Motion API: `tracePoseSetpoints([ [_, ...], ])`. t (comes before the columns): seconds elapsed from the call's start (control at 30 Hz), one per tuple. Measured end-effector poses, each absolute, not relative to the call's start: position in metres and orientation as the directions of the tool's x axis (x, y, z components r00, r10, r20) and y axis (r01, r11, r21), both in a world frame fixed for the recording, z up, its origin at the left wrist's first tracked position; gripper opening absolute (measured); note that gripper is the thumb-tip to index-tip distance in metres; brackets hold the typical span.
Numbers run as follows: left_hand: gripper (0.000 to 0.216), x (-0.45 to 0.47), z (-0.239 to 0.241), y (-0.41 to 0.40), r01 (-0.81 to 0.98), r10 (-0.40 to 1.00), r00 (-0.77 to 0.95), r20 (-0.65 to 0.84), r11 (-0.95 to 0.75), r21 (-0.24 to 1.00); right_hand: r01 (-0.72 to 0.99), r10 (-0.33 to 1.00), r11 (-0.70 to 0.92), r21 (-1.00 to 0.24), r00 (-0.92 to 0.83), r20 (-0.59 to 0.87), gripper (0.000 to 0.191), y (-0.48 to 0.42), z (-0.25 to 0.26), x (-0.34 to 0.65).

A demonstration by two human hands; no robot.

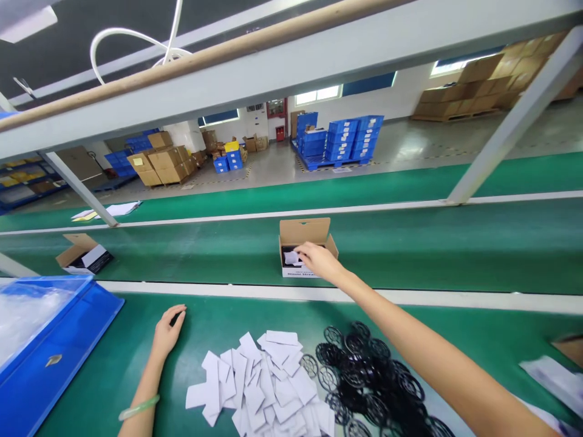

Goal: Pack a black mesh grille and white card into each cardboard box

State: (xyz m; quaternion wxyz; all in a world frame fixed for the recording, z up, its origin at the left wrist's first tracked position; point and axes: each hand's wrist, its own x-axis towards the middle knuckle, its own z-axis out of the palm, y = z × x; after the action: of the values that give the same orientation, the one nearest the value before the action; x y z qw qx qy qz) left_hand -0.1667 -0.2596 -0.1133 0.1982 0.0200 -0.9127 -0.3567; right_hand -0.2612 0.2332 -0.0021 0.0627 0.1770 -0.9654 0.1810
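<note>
My right hand (pixel 319 260) reaches over an open cardboard box (pixel 304 230) with a white printed front, standing on the green belt. Its fingers are pinched at a small white folded paper (pixel 291 258) in the box mouth; dark contents lie beneath, partly hidden by the hand. My left hand (pixel 168 329) rests on the green worktop, loosely curled, with thumb and fingers apart and nothing in it. To its right spreads a pile of white folded papers (pixel 268 388). Beside that pile, under my right forearm, lies a heap of black round spoked parts (pixel 364 376).
A blue bin (pixel 68 352) with clear plastic bags stands at the left. Another open box (pixel 86 255) sits farther left on the belt. A grey beam (pixel 255 67) crosses overhead, with slanted posts at both sides. Packaged items (pixel 555 379) lie at the right edge.
</note>
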Motion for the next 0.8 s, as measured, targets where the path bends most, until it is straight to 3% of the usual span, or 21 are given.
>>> tracePoseSetpoints([
  [0.1, 0.047, -0.159, -0.092, -0.213, 0.118, -0.135, -0.951, 0.278, 0.672, 0.731, -0.423, -0.359, 0.825, -0.375, -0.905, 0.23, 0.025, 0.299, -0.03, -0.199],
  [0.17, 0.041, -0.152, -0.073, -0.16, 0.23, 0.118, -0.972, 0.203, 0.647, 0.727, -0.392, -0.347, 0.836, -0.384, -0.92, 0.183, 0.029, 0.341, -0.059, -0.16],
  [0.27, 0.04, -0.144, -0.046, -0.076, 0.46, 0.549, -0.833, 0.063, 0.626, 0.63, -0.322, -0.316, 0.858, -0.401, -0.945, 0.085, 0.043, 0.377, -0.096, -0.114],
  [0.37, 0.047, -0.143, -0.03, -0.018, 0.56, 0.707, -0.695, -0.133, 0.648, 0.516, -0.344, -0.355, 0.805, -0.484, -0.932, 0.072, 0.054, 0.376, -0.111, -0.087],
  [0.47, 0.042, -0.144, -0.028, 0.006, 0.622, 0.744, -0.626, -0.233, 0.657, 0.426, -0.346, -0.337, 0.763, -0.546, -0.934, 0.12, 0.053, 0.358, -0.113, -0.074],
  [0.6, 0.028, -0.141, -0.029, 0.008, 0.607, 0.723, -0.646, -0.245, 0.68, 0.411, -0.338, -0.248, 0.694, -0.636, -0.941, 0.229, 0.029, 0.344, -0.107, -0.064],
  [0.7, 0.033, -0.132, -0.024, 0.003, 0.519, 0.654, -0.744, -0.136, 0.693, 0.5, -0.244, -0.087, 0.668, -0.703, -0.964, 0.251, 0.018, 0.347, -0.103, -0.055],
  [0.8, 0.036, -0.11, -0.016, 0.006, 0.384, 0.506, -0.862, 0.026, 0.62, 0.685, -0.162, 0.07, 0.623, -0.765, -0.963, 0.261, 0.02, 0.35, -0.094, -0.043],
])
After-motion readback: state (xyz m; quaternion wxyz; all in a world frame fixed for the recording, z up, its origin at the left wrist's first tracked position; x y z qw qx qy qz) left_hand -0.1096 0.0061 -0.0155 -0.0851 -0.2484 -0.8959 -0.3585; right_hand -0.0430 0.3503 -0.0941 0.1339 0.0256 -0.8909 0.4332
